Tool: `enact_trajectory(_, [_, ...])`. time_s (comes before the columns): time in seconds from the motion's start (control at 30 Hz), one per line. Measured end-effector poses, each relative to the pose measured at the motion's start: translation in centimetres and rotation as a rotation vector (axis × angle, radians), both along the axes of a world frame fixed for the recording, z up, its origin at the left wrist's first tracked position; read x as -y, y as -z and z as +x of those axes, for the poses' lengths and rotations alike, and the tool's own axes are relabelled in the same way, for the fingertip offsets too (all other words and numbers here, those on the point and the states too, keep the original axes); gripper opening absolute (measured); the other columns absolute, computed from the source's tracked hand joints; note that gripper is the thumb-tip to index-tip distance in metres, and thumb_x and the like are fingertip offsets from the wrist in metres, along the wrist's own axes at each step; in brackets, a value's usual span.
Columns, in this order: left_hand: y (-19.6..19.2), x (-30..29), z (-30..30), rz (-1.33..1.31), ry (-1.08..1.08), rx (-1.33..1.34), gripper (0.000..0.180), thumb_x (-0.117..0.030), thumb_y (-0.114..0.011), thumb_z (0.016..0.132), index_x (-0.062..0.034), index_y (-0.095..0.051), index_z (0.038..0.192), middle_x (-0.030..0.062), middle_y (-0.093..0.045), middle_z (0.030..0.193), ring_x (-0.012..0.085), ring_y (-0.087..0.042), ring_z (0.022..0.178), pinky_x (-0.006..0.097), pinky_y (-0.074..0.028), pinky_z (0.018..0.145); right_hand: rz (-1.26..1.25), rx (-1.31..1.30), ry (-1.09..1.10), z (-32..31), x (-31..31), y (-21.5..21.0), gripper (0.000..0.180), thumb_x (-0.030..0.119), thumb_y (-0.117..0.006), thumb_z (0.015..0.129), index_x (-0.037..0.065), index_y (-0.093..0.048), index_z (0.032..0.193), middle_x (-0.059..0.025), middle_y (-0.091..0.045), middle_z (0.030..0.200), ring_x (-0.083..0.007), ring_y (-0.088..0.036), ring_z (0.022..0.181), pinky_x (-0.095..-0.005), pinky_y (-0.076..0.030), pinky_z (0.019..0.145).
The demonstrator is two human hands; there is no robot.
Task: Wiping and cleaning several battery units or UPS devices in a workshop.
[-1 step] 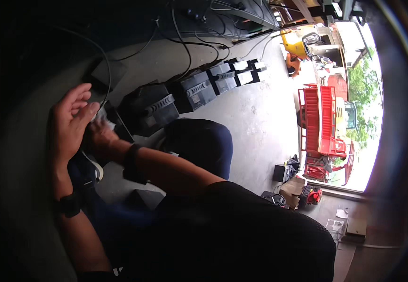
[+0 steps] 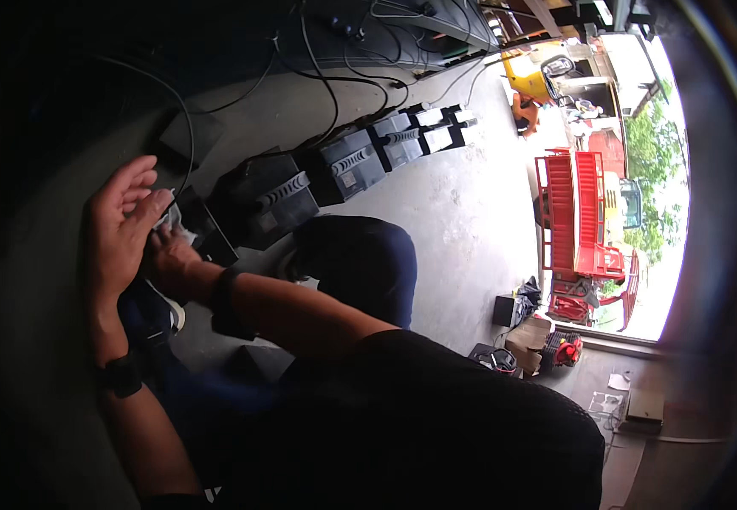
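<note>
My left hand is at the left, fingers stretched and slightly curled, the thumb apart from them. A black cable comes down to the thumb tip; whether it touches is unclear. Just below, my right hand is closed on a crumpled whitish cloth, which may be thin plastic. Its fingertips are partly lost in shadow. Right beside the cloth stands a dark box, open or hollow-looking on one side. Black cases with ribbed grey handles stand in a row to the right.
My knee in dark blue trousers rises right of my right forearm. Cables hang along the dark bench at the top. A dark flat block lies beyond my hands. Through the doorway at right stands a red truck.
The view has shifted slightly. My right hand and the whitish cloth have moved a little to the left; my left hand keeps almost the same pose.
</note>
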State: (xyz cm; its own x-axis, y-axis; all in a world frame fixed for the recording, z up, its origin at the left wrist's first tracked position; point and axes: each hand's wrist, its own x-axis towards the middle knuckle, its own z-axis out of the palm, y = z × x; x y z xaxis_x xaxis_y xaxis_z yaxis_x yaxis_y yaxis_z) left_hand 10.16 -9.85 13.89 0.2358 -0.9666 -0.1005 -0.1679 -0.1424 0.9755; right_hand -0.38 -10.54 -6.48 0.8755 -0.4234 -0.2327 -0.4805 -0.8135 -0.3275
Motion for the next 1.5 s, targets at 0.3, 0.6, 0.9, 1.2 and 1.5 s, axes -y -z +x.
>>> enact_trajectory(0.3, [1.4, -2.6, 1.6, 0.053, -0.049, -0.006, 0.045, -0.017, -0.066, 0.095, 0.0001, -0.052, 0.134, 0.0176, -0.06, 0.121, 0.0183, -0.06, 0.106, 0.029, -0.048, 0.092, 0.069, -0.038, -0.039, -4.5, 4.6, -3.9, 0.038, 0.039, -0.067, 0.079, 0.016, -0.069, 0.11, -0.0118, -0.056, 0.12, -0.0313, -0.053, 0.115, -0.0455, -0.044, 0.093])
enact_trajectory(0.6, [-0.1, -0.1, 0.2, -0.034, -0.019, 0.02, 0.045, -0.016, -0.069, 0.093, -0.0001, -0.054, 0.132, 0.018, -0.062, 0.118, 0.0201, -0.061, 0.103, 0.031, -0.05, 0.089, 0.082, -0.006, 0.018, 1.4, 0.9, 1.4, 0.029, 0.025, -0.062, 0.082, 0.006, -0.07, 0.102, -0.0142, -0.06, 0.112, -0.0305, -0.056, 0.108, -0.0403, -0.048, 0.085])
enact_trajectory(0.9, [0.2, -2.2, 1.1, -0.009, -0.098, 0.067, 0.046, -0.019, -0.071, 0.091, -0.0002, -0.056, 0.129, 0.0206, -0.064, 0.115, 0.0234, -0.064, 0.099, 0.033, -0.052, 0.087, 0.073, -0.219, -0.168, -3.6, 6.0, -5.4, 0.023, 0.036, -0.064, 0.085, 0.018, -0.074, 0.094, -0.0031, -0.073, 0.094, -0.0247, -0.071, 0.087, -0.0394, -0.053, 0.067])
enact_trajectory(1.2, [0.8, -2.8, 1.6, -0.034, -0.115, 0.038, 0.047, -0.021, -0.072, 0.09, 0.0003, -0.057, 0.129, 0.0215, -0.064, 0.116, 0.0243, -0.064, 0.1, 0.034, -0.052, 0.087, 0.166, -0.261, -0.197, 2.0, -0.6, -6.5, 0.027, 0.03, -0.06, 0.088, 0.01, -0.075, 0.099, -0.0114, -0.072, 0.104, -0.031, -0.069, 0.099, -0.0521, -0.047, 0.091])
enact_trajectory(1.5, [-0.4, -2.8, 1.7, -0.024, -0.091, 0.069, 0.046, -0.021, -0.071, 0.091, 0.0007, -0.056, 0.129, 0.0205, -0.064, 0.116, 0.0234, -0.064, 0.1, 0.033, -0.052, 0.087, 0.085, -0.34, -0.158, -0.8, 4.2, -7.6, 0.033, 0.037, -0.059, 0.089, 0.014, -0.073, 0.108, -0.0085, -0.071, 0.109, -0.025, -0.066, 0.108, -0.0463, -0.047, 0.093])
